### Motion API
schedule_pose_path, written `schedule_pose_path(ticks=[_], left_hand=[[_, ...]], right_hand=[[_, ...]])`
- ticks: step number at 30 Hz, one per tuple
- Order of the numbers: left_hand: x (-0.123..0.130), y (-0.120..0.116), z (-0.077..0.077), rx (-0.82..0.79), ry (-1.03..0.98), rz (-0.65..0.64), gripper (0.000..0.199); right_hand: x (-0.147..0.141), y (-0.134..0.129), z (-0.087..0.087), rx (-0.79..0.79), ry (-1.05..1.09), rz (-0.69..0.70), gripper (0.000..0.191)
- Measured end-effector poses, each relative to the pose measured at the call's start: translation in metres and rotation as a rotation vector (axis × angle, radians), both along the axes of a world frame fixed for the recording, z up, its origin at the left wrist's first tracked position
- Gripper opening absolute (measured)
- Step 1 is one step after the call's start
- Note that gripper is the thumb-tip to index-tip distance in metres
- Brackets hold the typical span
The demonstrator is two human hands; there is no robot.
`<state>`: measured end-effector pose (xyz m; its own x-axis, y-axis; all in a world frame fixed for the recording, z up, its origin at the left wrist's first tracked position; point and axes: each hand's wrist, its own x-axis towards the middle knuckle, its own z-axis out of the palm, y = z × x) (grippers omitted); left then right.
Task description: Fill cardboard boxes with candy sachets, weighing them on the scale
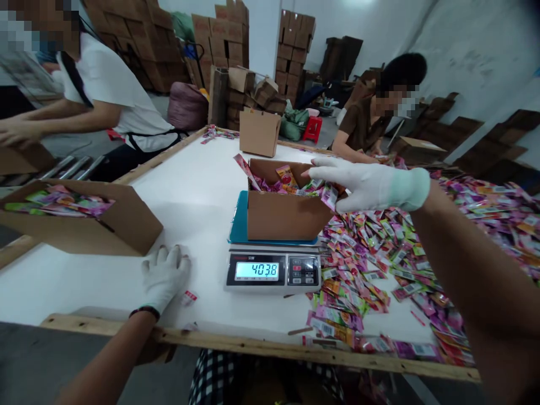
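My left hand (166,275), in a white glove, rests with spread fingers on the white tabletop near a filled carton. My right hand (367,181), gloved too, reaches over the right end of an open cardboard box (289,216), fingers stretched out and thumb apart. Small colourful packets (287,176) fill that box, and a few stick up above its rim. The box stands on the blue-green pan of a digital scale (274,271), whose display reads 403.8. Whether my right fingertips touch the packets, I cannot tell.
Loose packets (405,242) cover the table's right side. At left stands the carton (126,219) of packets; behind the scale, another cardboard box (258,133). A wooden strip (236,342) edges the table. Two people work nearby, one at left, one at back right.
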<state>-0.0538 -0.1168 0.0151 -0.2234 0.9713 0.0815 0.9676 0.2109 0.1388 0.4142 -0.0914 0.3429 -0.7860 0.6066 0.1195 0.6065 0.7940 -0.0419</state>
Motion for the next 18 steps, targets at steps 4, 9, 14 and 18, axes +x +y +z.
schedule_pose_path(ticks=[4,9,14,18], left_hand=[[-0.003,0.001,-0.002,-0.014,-0.005,-0.003,0.064],[-0.006,0.002,-0.006,0.012,-0.001,-0.010,0.064],[-0.006,0.006,-0.005,0.037,-0.123,0.004,0.063],[-0.015,-0.002,0.008,0.056,-0.363,0.018,0.055]], right_hand=[[-0.001,0.003,0.001,-0.030,-0.008,0.049,0.042],[-0.001,-0.004,0.003,0.023,0.294,-0.050,0.025],[0.016,-0.013,0.004,0.224,0.556,-0.305,0.022],[0.050,-0.013,0.003,0.455,0.283,-0.582,0.027]])
